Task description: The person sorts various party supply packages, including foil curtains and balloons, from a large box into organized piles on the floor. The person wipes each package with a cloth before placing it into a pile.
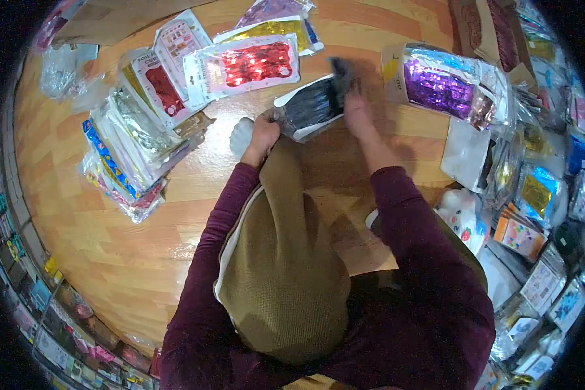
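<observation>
A white card with black foil fringe (311, 107), which looks like a foil curtain, is held tilted above the floor in front of my knees. My left hand (264, 134) is closed on its left edge, where some clear plastic shows. My right hand (359, 112) is at the right end, its fingers closed around a loose dark bunch of the foil; motion blurs it. Just beyond lies a packaged red foil curtain (257, 64). A purple foil packet (437, 86) lies to the right of my right hand.
Stacked silver foil packets (140, 123) and another red packet (164, 91) lie on the wooden floor at left. A cardboard box (484, 32) stands at the upper right. Many plastic-wrapped goods (539, 195) line the right side. A white animal-shaped item (460, 211) sits by my right leg.
</observation>
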Demonstrator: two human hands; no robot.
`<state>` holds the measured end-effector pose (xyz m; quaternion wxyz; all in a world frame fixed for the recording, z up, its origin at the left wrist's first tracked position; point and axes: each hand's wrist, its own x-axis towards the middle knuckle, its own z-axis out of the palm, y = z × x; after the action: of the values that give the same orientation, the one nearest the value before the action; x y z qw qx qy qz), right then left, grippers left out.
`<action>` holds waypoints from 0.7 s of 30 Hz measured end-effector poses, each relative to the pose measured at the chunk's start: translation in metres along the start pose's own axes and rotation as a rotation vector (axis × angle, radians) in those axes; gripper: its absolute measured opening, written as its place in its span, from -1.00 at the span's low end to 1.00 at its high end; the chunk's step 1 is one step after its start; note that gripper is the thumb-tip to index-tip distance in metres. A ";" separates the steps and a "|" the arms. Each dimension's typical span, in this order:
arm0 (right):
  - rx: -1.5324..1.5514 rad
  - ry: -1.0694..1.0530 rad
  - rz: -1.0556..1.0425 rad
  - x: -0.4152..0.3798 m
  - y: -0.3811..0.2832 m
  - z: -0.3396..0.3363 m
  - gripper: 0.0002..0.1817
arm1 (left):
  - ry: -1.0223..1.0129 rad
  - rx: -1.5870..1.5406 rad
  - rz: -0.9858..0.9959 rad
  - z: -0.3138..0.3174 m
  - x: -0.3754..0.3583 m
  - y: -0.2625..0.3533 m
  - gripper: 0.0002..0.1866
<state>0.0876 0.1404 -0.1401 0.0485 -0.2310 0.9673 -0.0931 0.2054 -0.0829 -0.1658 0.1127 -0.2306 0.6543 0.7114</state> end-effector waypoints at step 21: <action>0.483 0.332 0.239 -0.030 -0.061 -0.053 -0.42 | 0.086 0.582 0.597 -0.054 -0.029 0.068 -0.69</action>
<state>0.1333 0.1092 -0.0742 -0.0462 -0.0791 0.9321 -0.3503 0.2088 -0.1403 -0.0943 -0.0652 -0.0187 0.8702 0.4880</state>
